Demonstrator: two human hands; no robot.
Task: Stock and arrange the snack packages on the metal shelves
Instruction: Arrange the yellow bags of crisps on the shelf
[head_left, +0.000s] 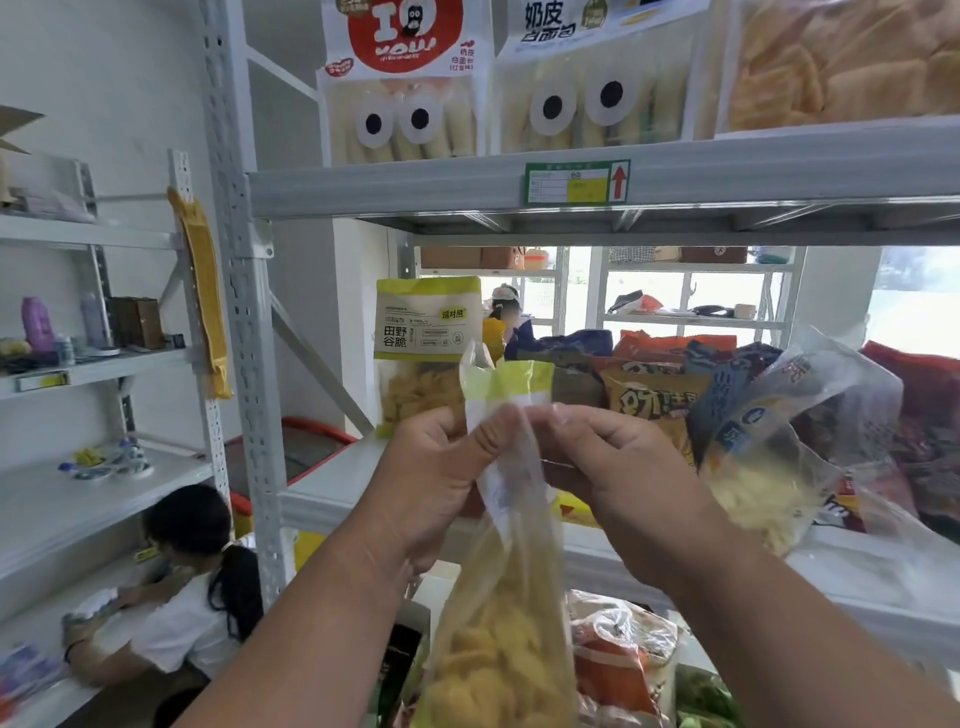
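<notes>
Before the shelf edge (332, 499), left hand (436, 467), right hand (618, 467), both grips pinching chip bag (498, 613) (top).

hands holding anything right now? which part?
Yes. Both hands, left and right, pinch the top edge of a clear snack bag with a yellow-green header; its body hangs below.

Both hands (519, 467) pinch a yellow chip bag (498, 597) before the metal shelf (332, 493).

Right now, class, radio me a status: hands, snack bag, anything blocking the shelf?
Left hand and right hand both pinch bag top. Bag hangs below shelf. Matching pack upright there; snack pile crowds right.
</notes>
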